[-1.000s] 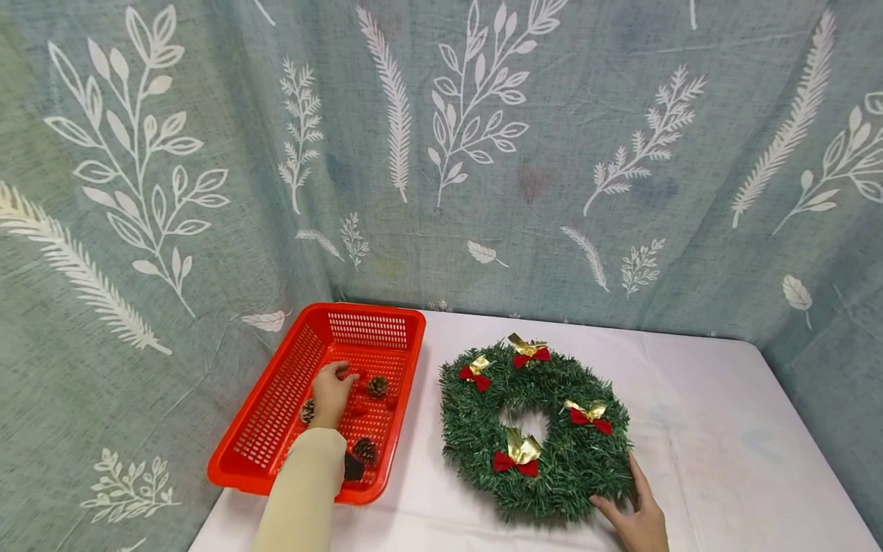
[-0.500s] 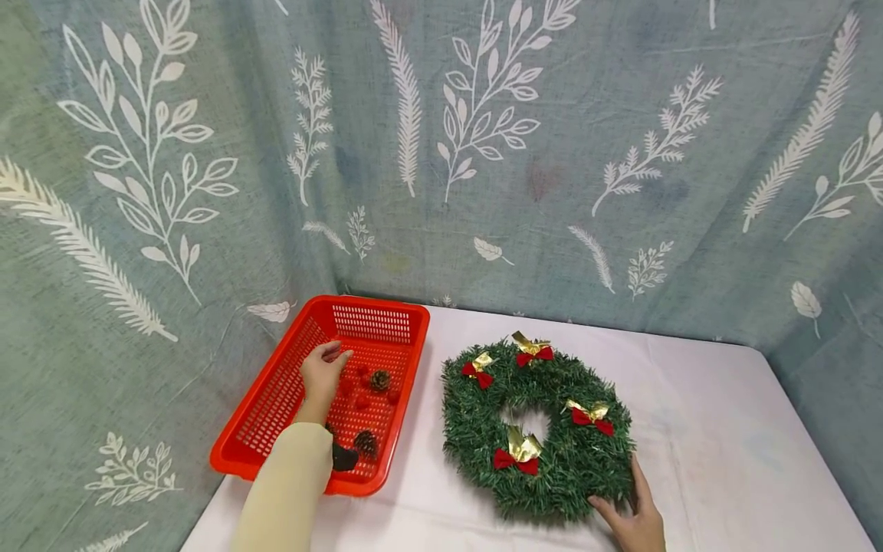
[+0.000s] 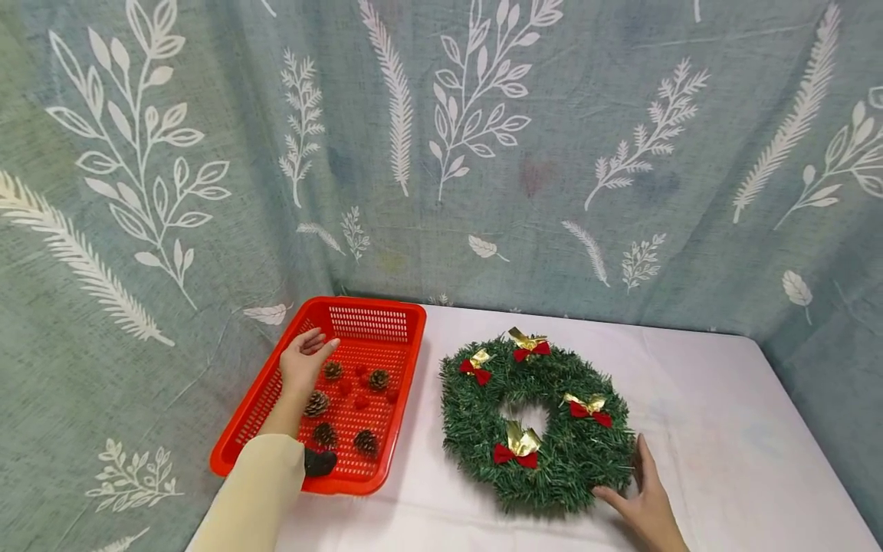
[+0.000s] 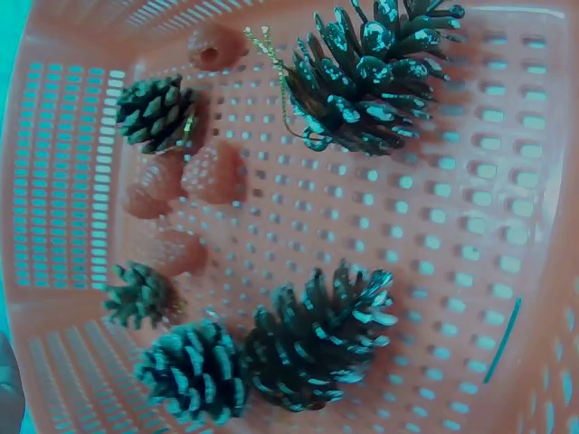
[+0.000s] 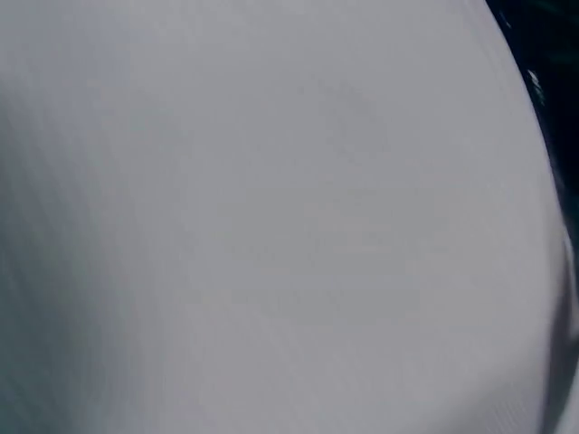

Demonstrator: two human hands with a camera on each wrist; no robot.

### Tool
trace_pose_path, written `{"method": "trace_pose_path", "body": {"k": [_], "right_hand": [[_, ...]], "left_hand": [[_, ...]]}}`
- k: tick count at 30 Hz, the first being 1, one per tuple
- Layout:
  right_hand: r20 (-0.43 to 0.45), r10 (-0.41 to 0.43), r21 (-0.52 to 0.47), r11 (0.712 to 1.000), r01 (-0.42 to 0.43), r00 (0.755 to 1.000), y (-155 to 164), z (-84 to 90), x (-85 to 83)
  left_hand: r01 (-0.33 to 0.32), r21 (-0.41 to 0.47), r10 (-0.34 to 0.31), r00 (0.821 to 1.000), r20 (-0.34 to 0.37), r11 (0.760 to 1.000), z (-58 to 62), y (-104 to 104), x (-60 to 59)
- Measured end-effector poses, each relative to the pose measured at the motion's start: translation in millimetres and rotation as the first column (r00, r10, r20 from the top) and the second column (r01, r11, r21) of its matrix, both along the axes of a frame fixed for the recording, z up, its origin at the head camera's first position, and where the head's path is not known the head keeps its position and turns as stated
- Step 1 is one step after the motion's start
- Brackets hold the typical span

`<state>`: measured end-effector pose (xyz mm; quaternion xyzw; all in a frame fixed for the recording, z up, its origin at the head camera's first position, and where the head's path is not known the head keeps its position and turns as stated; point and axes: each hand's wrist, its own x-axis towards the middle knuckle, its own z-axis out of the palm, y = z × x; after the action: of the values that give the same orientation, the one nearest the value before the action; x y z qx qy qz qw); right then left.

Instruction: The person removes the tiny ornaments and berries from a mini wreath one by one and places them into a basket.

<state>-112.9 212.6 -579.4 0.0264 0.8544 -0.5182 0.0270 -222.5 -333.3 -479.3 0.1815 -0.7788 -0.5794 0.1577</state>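
Over the left side of a red plastic basket (image 3: 396, 460), my left hand (image 3: 301, 366) hovers with loosely bent fingers and nothing visible in them. Several pine cones (image 3: 316, 403) lie beneath it, some with gold string loops, as the left wrist view shows on one large pine cone (image 4: 366, 77). Small red berry-like pieces (image 3: 362, 401) lie among them. A green wreath (image 3: 469, 433) rests flat on the table, bearing several red bows (image 3: 531, 351) with gold ribbon. At its lower right edge is my right hand (image 3: 645, 502), thumb and fingers spread and fairly straight against the greenery.
A white cloth covers the table (image 3: 717, 429). Behind and at both sides hangs a grey-green curtain (image 3: 524, 230) with white leaf prints. The basket's raised rim stands left of the wreath. The right wrist view is blurred, mostly white cloth.
My left hand has moved left inside the basket area, uncovering more pine cones. The right hand has shifted slightly up and its wrist has swung right. The wreath stays nearly in place.
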Motion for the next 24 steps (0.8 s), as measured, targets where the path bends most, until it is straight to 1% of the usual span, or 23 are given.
{"method": "trace_pose_path", "body": {"k": [2,5,8,12,17,19,21,22,23,24], "right_hand": [[-0.087,0.044,0.023,0.999,-0.042,0.995,3.8,2.4,-2.1],[-0.156,0.079,0.038,0.997,-0.074,0.985,7.7,9.6,-4.1],[-0.174,0.081,0.030,0.997,-0.077,0.981,8.9,21.5,-4.7],[-0.220,0.073,0.049,0.997,-0.064,0.973,6.0,39.2,-3.3],[-0.349,0.101,0.104,0.992,-0.069,0.932,-1.2,56.6,-1.9],[-0.376,0.120,0.124,0.989,-0.078,0.919,-4.3,63.6,-2.2],[-0.392,0.138,0.152,0.985,-0.083,0.910,-7.6,71.2,-2.2],[-0.404,0.146,0.170,0.982,-0.083,0.903,-9.7,75.2,-2.0],[-0.423,0.157,0.196,0.977,-0.079,0.893,-11.4,79.0,-2.2],[-0.451,0.170,0.222,0.972,-0.075,0.876,-13.1,82.5,-2.6]], "left_hand": [[0.015,-0.004,-0.015,1.000,0.005,1.000,5.1,0.5,0.6],[0.042,-0.019,-0.042,0.999,0.015,0.999,11.6,2.5,1.1],[0.070,-0.039,-0.070,0.997,0.016,0.997,17.8,5.8,3.1],[0.094,-0.046,-0.095,0.995,-0.019,0.995,28.8,12.3,9.1],[0.117,-0.012,-0.117,0.991,-0.064,0.993,41.1,22.0,20.7],[0.121,-0.020,-0.122,0.990,-0.075,0.992,43.6,26.2,26.9],[0.126,-0.046,-0.130,0.988,-0.085,0.991,44.9,30.4,33.4],[0.129,-0.074,-0.136,0.987,-0.090,0.989,45.4,32.9,36.9],[0.131,-0.126,-0.144,0.984,-0.101,0.983,44.9,35.3,40.0],[0.133,-0.194,-0.158,0.980,-0.118,0.972,44.1,38.0,42.7]]}}
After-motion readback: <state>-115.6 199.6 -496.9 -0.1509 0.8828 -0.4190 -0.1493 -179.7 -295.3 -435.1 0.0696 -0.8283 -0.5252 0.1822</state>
